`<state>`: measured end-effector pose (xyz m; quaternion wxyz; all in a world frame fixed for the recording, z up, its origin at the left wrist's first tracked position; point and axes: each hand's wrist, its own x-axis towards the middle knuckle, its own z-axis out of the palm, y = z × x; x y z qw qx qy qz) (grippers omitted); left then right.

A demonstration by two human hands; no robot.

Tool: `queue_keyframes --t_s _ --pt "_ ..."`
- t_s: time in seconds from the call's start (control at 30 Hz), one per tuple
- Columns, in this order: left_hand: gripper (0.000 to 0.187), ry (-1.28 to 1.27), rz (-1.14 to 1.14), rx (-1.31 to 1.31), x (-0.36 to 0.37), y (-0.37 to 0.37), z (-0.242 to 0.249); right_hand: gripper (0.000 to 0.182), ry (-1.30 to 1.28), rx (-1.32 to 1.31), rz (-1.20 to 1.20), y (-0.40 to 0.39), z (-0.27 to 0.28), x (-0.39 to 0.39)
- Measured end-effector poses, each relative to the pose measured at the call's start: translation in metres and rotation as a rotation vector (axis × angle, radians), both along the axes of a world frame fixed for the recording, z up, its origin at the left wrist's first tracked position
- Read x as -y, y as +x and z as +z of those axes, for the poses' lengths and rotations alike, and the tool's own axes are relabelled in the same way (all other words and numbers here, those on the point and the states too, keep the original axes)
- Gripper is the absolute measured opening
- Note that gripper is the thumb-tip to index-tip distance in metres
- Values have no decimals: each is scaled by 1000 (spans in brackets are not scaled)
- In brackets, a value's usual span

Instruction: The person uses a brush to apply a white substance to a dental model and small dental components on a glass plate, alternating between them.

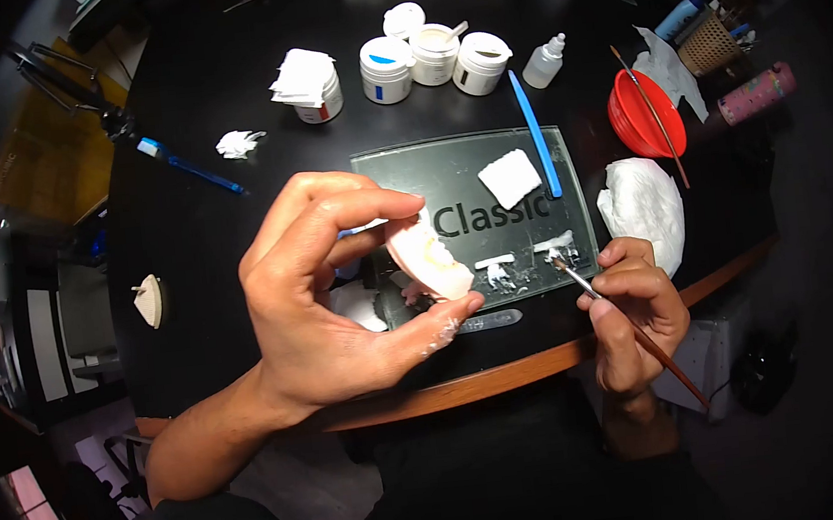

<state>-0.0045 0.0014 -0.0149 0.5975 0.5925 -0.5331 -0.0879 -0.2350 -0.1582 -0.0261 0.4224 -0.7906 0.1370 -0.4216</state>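
Note:
Between its thumb and index finger, my left hand (329, 288) holds a pale pink dental model (426, 257) with whitish teeth, raised over the left part of a glass plate (398, 171). White smears mark that thumb. My right hand (634, 314) grips a thin brush (645, 338) with a reddish-brown handle. The brush tip touches or hovers at a smear of white paste (553, 244) on the plate; contact is hard to tell. Another white paste patch (498, 270) lies to its left. A folded white pad (510, 180) and a blue stick (535, 133) rest on the plate.
Behind the plate stand several white jars (386, 70) and a dropper bottle (545, 62). At the right are a red bowl (645, 116) with a brush across it and crumpled tissue (645, 213). A clear strip (493, 320) lies by the plate's front edge.

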Motion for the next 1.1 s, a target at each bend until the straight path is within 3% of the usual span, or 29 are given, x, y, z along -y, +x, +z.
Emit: queue_keyframes --t_s 0.1,0.13,0.2,0.37,1.1 --pt "67 -7 10 6 0 -1 2 14 87 95 169 15 7 -12" --pt "55 -82 73 -26 5 -4 5 14 147 143 202 27 9 -18" --pt "55 -81 76 -24 4 -4 6 16 253 245 295 42 9 -24" --pt "54 -91 86 -25 5 -3 5 17 394 290 365 58 13 -30" --pt "53 -67 87 -33 5 -2 4 18 132 284 304 67 6 -32"
